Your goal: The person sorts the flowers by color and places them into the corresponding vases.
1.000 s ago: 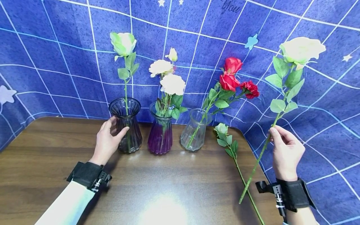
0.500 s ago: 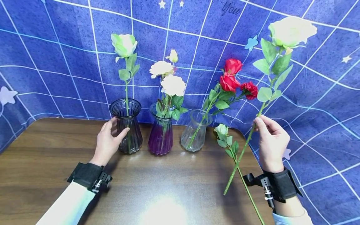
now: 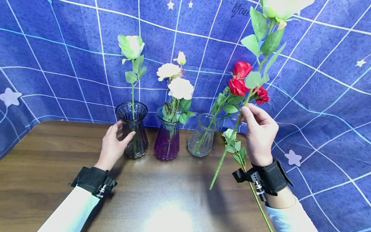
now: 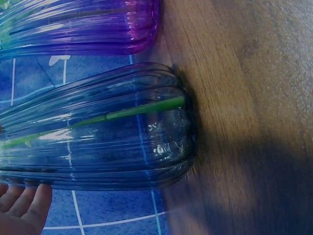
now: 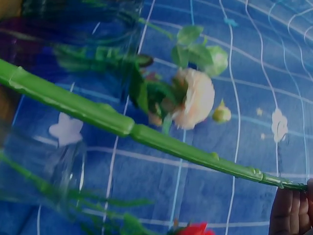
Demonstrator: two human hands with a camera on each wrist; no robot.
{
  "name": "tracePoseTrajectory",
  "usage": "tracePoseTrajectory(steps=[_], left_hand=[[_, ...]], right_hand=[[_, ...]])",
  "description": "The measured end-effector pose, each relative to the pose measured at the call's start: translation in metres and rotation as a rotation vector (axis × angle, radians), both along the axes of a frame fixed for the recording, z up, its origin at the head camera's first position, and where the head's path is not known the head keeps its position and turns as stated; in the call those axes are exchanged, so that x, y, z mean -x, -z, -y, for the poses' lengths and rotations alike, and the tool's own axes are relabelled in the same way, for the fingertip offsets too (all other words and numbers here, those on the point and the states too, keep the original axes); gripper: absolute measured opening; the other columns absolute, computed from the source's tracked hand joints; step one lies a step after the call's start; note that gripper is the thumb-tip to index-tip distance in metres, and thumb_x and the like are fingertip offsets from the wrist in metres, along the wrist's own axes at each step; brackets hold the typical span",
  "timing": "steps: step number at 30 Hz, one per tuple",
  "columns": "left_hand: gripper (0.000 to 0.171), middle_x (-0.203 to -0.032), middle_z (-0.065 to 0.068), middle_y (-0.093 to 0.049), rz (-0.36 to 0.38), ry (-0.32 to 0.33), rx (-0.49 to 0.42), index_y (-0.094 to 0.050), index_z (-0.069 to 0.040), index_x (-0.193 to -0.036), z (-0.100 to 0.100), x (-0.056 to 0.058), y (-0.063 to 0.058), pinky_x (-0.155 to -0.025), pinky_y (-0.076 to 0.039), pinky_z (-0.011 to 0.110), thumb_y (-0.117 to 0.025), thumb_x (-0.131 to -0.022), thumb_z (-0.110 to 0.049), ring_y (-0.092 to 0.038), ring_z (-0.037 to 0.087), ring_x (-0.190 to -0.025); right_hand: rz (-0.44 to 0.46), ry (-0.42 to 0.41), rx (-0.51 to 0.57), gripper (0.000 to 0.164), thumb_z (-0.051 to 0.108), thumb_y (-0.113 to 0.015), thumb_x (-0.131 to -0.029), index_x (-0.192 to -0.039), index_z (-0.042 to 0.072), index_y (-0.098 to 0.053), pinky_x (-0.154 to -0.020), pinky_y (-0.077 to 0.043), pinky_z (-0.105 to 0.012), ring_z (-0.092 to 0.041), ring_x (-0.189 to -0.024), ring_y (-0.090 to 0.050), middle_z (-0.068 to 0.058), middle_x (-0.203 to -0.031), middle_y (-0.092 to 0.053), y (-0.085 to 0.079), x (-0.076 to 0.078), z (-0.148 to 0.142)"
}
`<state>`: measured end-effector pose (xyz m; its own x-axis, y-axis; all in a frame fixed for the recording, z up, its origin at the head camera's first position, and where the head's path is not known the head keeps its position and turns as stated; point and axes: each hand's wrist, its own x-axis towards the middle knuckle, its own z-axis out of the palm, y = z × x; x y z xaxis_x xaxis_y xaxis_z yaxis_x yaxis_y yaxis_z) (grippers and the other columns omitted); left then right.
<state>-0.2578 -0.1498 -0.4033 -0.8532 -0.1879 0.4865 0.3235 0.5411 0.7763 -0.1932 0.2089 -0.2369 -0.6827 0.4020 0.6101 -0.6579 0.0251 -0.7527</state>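
My left hand [image 3: 112,145] holds a dark grey ribbed glass vase [image 3: 140,138], thumb across its front and fingers at its left side. One pale green-white rose [image 3: 131,48] stands in that vase, its stem [image 4: 132,111] visible through the glass in the left wrist view. My right hand [image 3: 261,135] pinches the stem of a long white rose [image 3: 222,161] between thumb and fingers. This rose tilts, its bloom at the top edge of the head view and its cut end over the table. In the right wrist view the green stem [image 5: 171,147] crosses to my fingertips [image 5: 288,208].
A purple vase [image 3: 166,143] with cream flowers [image 3: 180,88] stands beside the grey one. Right of it, a clear vase [image 3: 200,141] holds red flowers [image 3: 238,86]. A small pale rose [image 3: 255,193] lies on the wooden table [image 3: 139,199]. Behind hangs a blue gridded cloth [image 3: 78,64].
My right hand has carried the long white rose left and upward, from the table's right side to before the red flowers. My left hand stays at the grey vase.
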Motion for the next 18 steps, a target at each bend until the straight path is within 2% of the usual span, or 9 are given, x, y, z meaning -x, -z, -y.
tracePoseTrajectory(steps=[8,12,15,18], left_hand=[[0.056,-0.124,0.026,-0.052,-0.023,-0.001,-0.006,-0.046,0.008,-0.128,-0.001,0.000,0.001,-0.090,-0.050,0.047,-0.070,-0.084,-0.016,-0.055,0.039,-0.111],[0.055,-0.124,0.026,-0.053,-0.028,-0.001,-0.005,-0.047,0.008,-0.127,-0.001,0.000,0.001,-0.090,-0.051,0.048,-0.070,-0.084,-0.016,-0.055,0.039,-0.110],[0.055,-0.123,0.026,-0.053,-0.029,-0.005,-0.005,-0.047,0.008,-0.127,-0.001,0.000,0.001,-0.089,-0.051,0.048,-0.070,-0.084,-0.016,-0.057,0.040,-0.108],[0.055,-0.123,0.026,-0.052,-0.032,-0.006,-0.004,-0.048,0.008,-0.127,-0.001,0.000,0.002,-0.088,-0.051,0.048,-0.071,-0.083,-0.015,-0.058,0.041,-0.106]], right_hand=[[-0.050,-0.076,0.008,0.008,-0.002,-0.066,-0.083,-0.086,0.002,-0.071,-0.060,-0.052,-0.020,-0.008,-0.057,-0.059,0.001,-0.067,-0.068,-0.018,0.011,0.030],[-0.090,-0.071,-0.027,0.009,-0.003,-0.066,-0.082,-0.085,0.004,-0.072,-0.058,-0.051,-0.020,-0.007,-0.056,-0.059,0.003,-0.066,-0.068,-0.030,0.017,0.046],[-0.123,-0.066,-0.056,0.007,-0.002,-0.065,-0.083,-0.086,0.000,-0.071,-0.058,-0.051,-0.020,-0.007,-0.056,-0.059,0.005,-0.065,-0.067,-0.040,0.023,0.059],[-0.145,-0.087,-0.053,0.010,-0.002,-0.065,-0.083,-0.091,-0.008,-0.069,-0.059,-0.053,-0.022,-0.007,-0.056,-0.060,0.006,-0.066,-0.067,-0.051,0.028,0.073]])
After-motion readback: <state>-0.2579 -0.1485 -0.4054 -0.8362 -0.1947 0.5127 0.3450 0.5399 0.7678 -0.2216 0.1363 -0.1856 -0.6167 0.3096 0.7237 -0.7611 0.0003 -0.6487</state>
